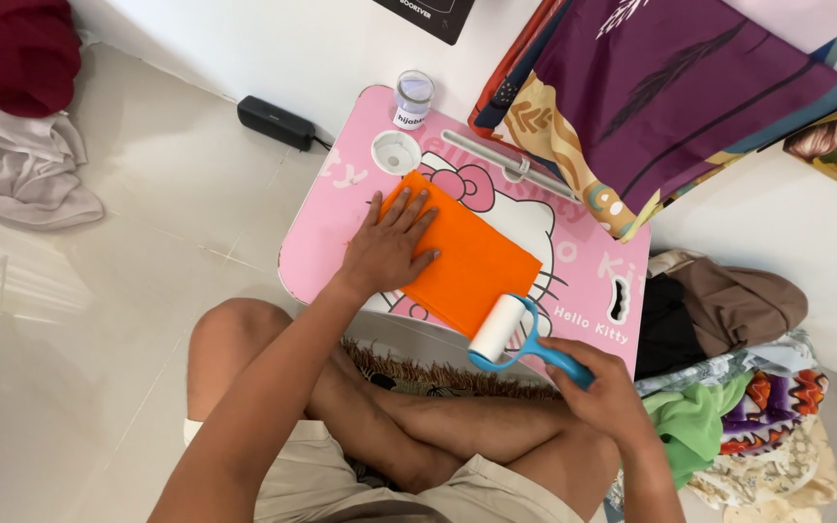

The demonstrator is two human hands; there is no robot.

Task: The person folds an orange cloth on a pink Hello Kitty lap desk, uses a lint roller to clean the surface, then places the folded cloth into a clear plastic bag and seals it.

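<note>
Orange sheet (467, 260) under spread left hand (387, 250) | right hand (601, 385) fingers gripping lint roller (508, 334) | jar (413, 98) behind

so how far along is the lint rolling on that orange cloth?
Done: the orange cloth is folded and lies flat on the pink table. In hand: the left hand presses it down, and the right hand holds the blue-handled lint roller with its roll at the cloth's near edge. Left: which parts are already rolled cannot be told; no lint is visible either way.
</note>
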